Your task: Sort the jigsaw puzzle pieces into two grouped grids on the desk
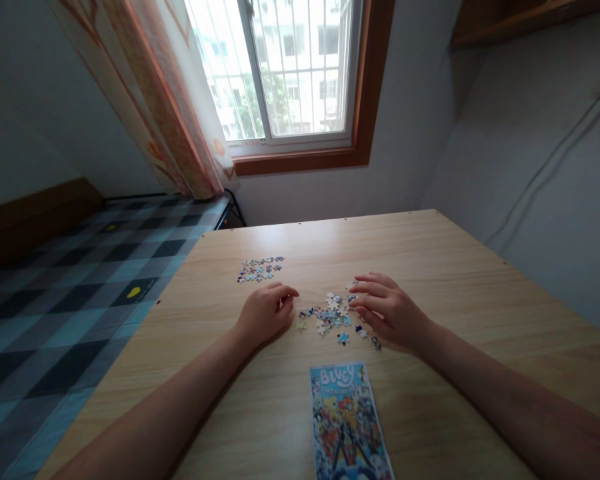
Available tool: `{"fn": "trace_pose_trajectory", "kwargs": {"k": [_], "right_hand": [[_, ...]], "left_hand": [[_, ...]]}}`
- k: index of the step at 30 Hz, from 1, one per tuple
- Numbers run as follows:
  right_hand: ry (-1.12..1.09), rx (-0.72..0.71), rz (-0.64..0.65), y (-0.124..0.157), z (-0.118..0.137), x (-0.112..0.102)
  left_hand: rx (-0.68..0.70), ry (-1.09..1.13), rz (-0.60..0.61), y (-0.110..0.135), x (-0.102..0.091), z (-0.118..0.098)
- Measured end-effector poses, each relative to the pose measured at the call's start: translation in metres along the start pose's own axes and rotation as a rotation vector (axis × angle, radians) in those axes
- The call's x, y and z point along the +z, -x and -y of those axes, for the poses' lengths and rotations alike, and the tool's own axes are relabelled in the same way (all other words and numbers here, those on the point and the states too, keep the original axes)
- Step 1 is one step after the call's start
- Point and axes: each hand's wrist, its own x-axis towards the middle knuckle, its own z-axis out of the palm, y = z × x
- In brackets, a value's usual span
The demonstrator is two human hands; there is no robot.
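A small pile of puzzle pieces (330,317) lies on the wooden table (220,427), between two hands. The left hand (267,310) is just beside the pile, with its fingers curled in; I can't tell if it holds a piece. The right hand (389,308) is at the other side, with its fingers loose and a bit apart, near some pieces. More pieces sit in short rows (260,269) past the left hand. A bright picture that says "Bluey" (349,420) lies flat, nearer than the pile.
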Motion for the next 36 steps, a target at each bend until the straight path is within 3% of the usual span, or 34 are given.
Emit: {"fn": "trace_pose_trajectory", "kwargs": {"k": [3,6,10,15,26,36], "right_hand": [[-0.009,0.012,-0.003,0.0,-0.001,0.0],[-0.007,0.031,0.028,0.001,-0.002,0.001],[0.027,0.04,0.136,0.002,0.0,0.002],[0.062,0.008,0.237,0.001,0.005,0.002],[0.068,0.044,0.286,0.003,0.001,0.0],[0.044,0.022,0.188,0.003,0.003,0.001]], "left_hand": [[0.025,0.032,0.016,0.0,0.001,0.004],[0.142,0.081,0.105,0.002,0.002,0.001],[0.325,0.058,0.126,0.005,0.001,-0.01],[0.415,0.003,0.148,0.007,-0.003,-0.021],[0.405,0.007,0.169,0.007,-0.002,-0.017],[0.446,0.002,0.176,0.006,-0.002,-0.017]]}}
